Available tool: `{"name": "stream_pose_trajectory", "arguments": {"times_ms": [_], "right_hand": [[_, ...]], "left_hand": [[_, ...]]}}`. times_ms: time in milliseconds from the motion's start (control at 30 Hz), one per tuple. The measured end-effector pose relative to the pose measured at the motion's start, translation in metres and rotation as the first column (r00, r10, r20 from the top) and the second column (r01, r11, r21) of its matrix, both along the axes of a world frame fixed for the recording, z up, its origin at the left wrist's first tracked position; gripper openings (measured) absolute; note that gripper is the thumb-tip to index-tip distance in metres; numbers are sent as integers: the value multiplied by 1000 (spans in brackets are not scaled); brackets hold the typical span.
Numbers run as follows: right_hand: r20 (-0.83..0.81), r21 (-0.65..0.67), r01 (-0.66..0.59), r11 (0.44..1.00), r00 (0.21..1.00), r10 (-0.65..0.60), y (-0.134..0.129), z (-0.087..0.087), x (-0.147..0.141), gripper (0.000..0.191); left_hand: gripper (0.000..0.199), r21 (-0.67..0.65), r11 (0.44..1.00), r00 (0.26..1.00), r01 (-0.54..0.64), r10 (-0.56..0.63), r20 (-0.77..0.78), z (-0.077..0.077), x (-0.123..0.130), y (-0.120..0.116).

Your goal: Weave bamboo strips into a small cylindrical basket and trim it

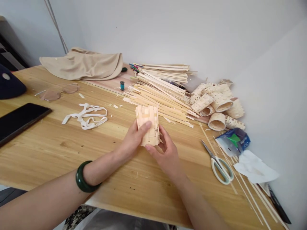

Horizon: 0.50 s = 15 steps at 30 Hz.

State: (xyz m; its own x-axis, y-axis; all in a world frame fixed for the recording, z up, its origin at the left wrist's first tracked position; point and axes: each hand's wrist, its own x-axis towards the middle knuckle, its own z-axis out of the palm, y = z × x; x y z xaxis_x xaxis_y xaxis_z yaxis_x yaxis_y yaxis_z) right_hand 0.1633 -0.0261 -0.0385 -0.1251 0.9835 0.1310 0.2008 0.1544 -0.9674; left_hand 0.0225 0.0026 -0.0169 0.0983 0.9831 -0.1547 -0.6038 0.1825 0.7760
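Between my hands is a small woven tube of pale wood strips [148, 125], with loose strip ends sticking out at its top. My left hand [132, 139] grips it from the left, thumb across its front. My right hand [165, 150] curls against its lower right side, fingers touching the weave. A jade-green bangle [84, 176] circles my left wrist. Just behind the tube lies a large heap of flat pale strips [155, 95]. Their near ends almost reach my hands.
Everything lies on a wooden table [59, 153]. Woven sleeves [217, 103] are piled at the right, near scissors [219, 167] and long thin sticks. A white strap [85, 116], thread spool [122, 85], beige cloth [81, 65] and black tablet [19, 121] lie to the left and behind.
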Motion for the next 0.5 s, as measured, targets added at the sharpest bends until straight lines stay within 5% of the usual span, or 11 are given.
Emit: {"name": "stream_pose_trajectory", "arguments": {"times_ms": [200,500], "right_hand": [[-385,-113,-122,986,920,70,9,-9,10,63],[-704,-174,-381,908,693,156,7,-8,11,35]], "left_hand": [[46,-24,990,987,142,-140,80,-5,2,4],[40,-143,969,969,202,-177,170,-11,3,3]]}}
